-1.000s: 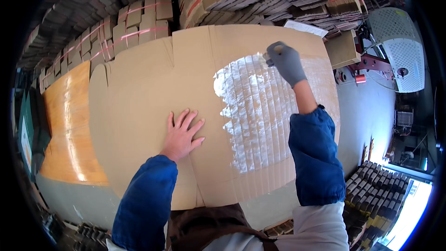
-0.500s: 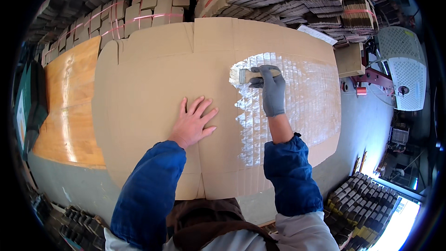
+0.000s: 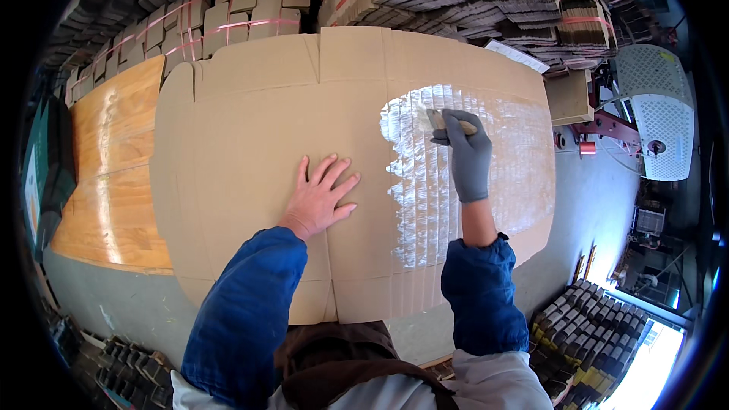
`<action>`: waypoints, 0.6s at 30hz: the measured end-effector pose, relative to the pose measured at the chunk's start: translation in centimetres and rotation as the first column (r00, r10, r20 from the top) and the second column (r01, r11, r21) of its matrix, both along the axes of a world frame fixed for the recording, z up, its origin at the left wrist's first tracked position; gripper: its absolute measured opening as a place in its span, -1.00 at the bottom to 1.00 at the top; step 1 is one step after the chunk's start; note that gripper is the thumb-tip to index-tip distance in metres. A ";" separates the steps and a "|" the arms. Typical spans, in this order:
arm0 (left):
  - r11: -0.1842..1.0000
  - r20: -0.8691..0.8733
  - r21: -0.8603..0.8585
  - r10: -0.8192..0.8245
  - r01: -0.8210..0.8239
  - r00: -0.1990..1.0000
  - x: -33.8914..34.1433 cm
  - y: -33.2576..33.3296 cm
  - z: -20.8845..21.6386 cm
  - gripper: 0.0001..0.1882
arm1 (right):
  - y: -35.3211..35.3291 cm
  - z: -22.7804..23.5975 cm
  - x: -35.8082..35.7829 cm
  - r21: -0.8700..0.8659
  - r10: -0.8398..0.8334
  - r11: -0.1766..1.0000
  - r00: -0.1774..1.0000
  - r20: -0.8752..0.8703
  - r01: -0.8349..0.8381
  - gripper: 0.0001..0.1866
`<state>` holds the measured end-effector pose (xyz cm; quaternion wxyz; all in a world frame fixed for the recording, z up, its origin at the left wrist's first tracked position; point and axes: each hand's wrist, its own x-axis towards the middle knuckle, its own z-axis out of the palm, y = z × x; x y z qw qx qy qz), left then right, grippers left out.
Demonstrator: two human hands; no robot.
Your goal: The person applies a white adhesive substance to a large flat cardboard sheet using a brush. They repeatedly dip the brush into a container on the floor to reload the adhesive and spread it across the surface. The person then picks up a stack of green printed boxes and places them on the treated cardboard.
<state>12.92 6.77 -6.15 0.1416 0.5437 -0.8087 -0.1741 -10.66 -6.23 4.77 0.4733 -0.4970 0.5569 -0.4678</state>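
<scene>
Look at that, the grey-gloved right hand masked part of the paintbrush, whose bristle tips blurred into the white coating! The bare left hand hid its palm; the cardboard sheet covered the wooden tabletop's right side. Down below, the lower edge cut off the brown apron!

Basically just one brush, one big ol' cardboard sheet, two blue sleeves, one bare hand, one gloved hand, plus one little red cylinder can be counted here.
</scene>
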 end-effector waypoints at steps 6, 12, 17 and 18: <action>1.000 -0.003 0.001 -0.002 0.002 1.000 -0.1 -0.1 0.0 -0.40 | -0.9 -1.3 -4.3 0.066 -0.088 0.995 0.933 0.350 0.069 -0.78; 1.000 -0.009 0.006 0.000 0.000 1.000 -0.1 -0.1 0.1 -0.40 | -3.1 -2.6 -3.1 0.066 0.151 0.978 0.891 0.429 -0.197 -0.77; 1.000 0.014 0.002 -0.006 0.006 1.000 -0.1 -0.1 0.1 -0.40 | -4.2 -4.3 -0.5 0.130 0.125 0.966 0.846 0.519 -0.222 -0.80; 1.000 0.020 0.002 -0.008 0.008 1.000 -0.2 -0.2 0.1 -0.40 | -4.3 -4.6 0.0 0.145 0.118 0.965 0.859 0.498 -0.217 -0.80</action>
